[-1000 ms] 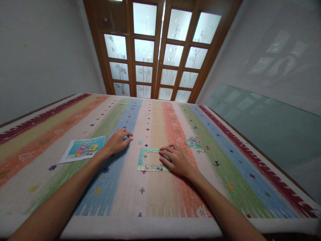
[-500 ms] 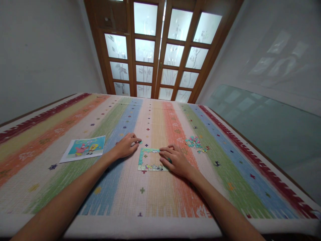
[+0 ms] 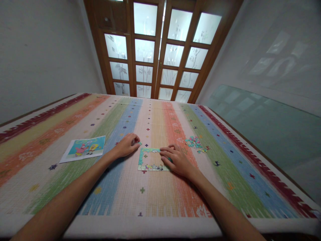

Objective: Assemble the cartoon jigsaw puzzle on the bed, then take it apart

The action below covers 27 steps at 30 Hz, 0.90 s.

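A rectangular border of joined jigsaw pieces (image 3: pixel 140 164) lies on the striped cloth, and the cloth shows through its middle. Just beyond its upper left corner, my left hand (image 3: pixel 127 144) pinches a small teal puzzle piece (image 3: pixel 140 143) between thumb and fingertips. My right hand (image 3: pixel 178 161) rests over the border's right side, fingers stretched out and lying on it, so that side is mostly hidden. To the right of that hand is a loose heap of colourful puzzle pieces (image 3: pixel 195 142).
A printed cartoon picture (image 3: pixel 86 147) lies on the cloth at the left. The striped tablecloth (image 3: pixel 160 124) covers the table. Beyond the far edge stand wood-framed glass doors (image 3: pixel 160 50). A pale green glass-like panel (image 3: pixel 263 124) leans along the right wall.
The fingers of my left hand have curled a little more around the teal piece, whose angle has shifted slightly. My right hand stays nearly in place on the border.
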Each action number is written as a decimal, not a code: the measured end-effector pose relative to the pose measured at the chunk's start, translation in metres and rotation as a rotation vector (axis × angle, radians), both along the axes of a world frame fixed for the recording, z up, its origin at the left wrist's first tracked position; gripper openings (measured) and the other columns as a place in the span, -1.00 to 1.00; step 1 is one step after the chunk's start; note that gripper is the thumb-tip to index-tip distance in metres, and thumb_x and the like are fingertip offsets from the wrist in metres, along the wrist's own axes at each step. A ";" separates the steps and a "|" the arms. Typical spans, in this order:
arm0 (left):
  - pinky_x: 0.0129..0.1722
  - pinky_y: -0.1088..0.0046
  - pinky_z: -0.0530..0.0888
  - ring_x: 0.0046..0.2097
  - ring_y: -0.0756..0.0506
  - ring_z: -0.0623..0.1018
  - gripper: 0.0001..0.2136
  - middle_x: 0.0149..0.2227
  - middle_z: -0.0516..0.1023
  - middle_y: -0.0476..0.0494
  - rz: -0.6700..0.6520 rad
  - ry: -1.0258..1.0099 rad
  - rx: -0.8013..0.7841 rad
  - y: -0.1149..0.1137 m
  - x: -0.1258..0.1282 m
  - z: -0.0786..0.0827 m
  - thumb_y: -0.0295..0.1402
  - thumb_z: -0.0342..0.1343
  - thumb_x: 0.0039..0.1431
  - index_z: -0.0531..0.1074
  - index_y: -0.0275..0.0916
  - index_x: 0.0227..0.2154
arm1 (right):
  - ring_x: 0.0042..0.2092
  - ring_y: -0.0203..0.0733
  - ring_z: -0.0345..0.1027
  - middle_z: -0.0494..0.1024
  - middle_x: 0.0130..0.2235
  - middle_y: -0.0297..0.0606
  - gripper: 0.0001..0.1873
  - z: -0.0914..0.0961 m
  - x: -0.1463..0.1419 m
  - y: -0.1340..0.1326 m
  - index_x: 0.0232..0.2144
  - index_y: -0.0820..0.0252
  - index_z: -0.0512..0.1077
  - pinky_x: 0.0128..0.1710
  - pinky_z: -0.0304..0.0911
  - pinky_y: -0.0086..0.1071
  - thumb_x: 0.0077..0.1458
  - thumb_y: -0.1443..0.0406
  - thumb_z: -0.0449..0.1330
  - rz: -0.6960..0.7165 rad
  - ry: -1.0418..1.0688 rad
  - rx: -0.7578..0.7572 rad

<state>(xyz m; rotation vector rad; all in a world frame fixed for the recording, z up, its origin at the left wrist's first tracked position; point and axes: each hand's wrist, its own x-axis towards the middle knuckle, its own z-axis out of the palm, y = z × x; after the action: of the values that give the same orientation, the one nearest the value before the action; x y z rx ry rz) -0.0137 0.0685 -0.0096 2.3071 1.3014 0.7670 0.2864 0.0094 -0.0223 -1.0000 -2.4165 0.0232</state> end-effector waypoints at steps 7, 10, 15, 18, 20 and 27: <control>-0.30 0.38 0.43 -0.32 -0.10 0.51 -0.78 -0.30 0.58 -0.17 -0.056 -0.196 -0.143 -0.003 0.009 0.002 -0.20 0.11 0.22 0.48 -0.27 -0.25 | -0.02 0.00 0.40 0.63 0.01 -0.16 -0.72 0.007 -0.002 -0.003 0.02 0.12 0.55 0.06 0.27 -0.04 0.36 0.27 0.10 0.014 0.111 -0.058; -0.26 0.36 0.46 -0.28 -0.12 0.55 -0.69 -0.26 0.60 -0.21 -0.163 -0.394 -0.253 -0.011 0.022 0.002 -0.17 0.14 0.22 0.50 -0.29 -0.11 | -0.01 -0.05 0.43 0.64 0.00 -0.17 -0.69 0.011 -0.006 -0.007 0.08 0.10 0.51 0.07 0.27 -0.07 0.37 0.28 0.11 0.090 0.196 -0.137; -0.12 0.31 0.46 -0.17 -0.13 0.56 -0.75 -0.18 0.62 -0.22 -0.278 -0.476 -0.284 -0.029 0.044 0.004 -0.21 0.19 0.21 0.57 -0.26 -0.16 | 0.00 -0.06 0.43 0.62 0.06 -0.16 -0.62 0.016 -0.011 -0.013 0.18 0.05 0.45 0.06 0.27 -0.07 0.35 0.29 0.14 0.210 0.260 -0.235; -0.11 0.30 0.46 -0.18 -0.13 0.56 -0.76 -0.22 0.62 -0.19 -0.278 -0.511 -0.306 -0.037 0.051 0.004 -0.23 0.23 0.17 0.55 -0.27 -0.19 | -0.06 -0.08 0.43 0.65 -0.06 -0.16 -0.64 0.016 -0.011 -0.015 0.14 0.05 0.48 -0.02 0.32 -0.12 0.33 0.30 0.15 0.202 0.331 -0.266; -0.14 0.31 0.47 -0.23 -0.12 0.56 -0.76 -0.27 0.62 -0.16 -0.273 -0.520 -0.320 -0.040 0.054 0.005 -0.23 0.26 0.14 0.53 -0.28 -0.21 | -0.07 -0.09 0.43 0.65 -0.12 -0.17 -0.68 0.015 -0.011 -0.014 0.09 0.03 0.52 -0.07 0.35 -0.16 0.32 0.29 0.18 0.172 0.389 -0.286; -0.27 0.40 0.41 -0.33 -0.08 0.50 -0.80 -0.37 0.57 -0.08 -0.260 -0.225 -0.122 -0.027 0.031 0.023 -0.22 0.24 0.14 0.54 -0.25 -0.27 | -0.21 -0.13 0.47 0.65 -0.22 -0.17 -0.85 0.009 -0.011 -0.010 -0.20 0.07 0.62 -0.20 0.36 -0.25 0.22 0.21 0.27 -0.018 0.574 -0.329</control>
<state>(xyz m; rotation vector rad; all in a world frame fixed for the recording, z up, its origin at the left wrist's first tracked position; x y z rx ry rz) 0.0176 0.0413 0.0139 2.1644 0.9040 0.8069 0.2752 -0.0002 -0.0129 -0.9865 -1.9043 0.6305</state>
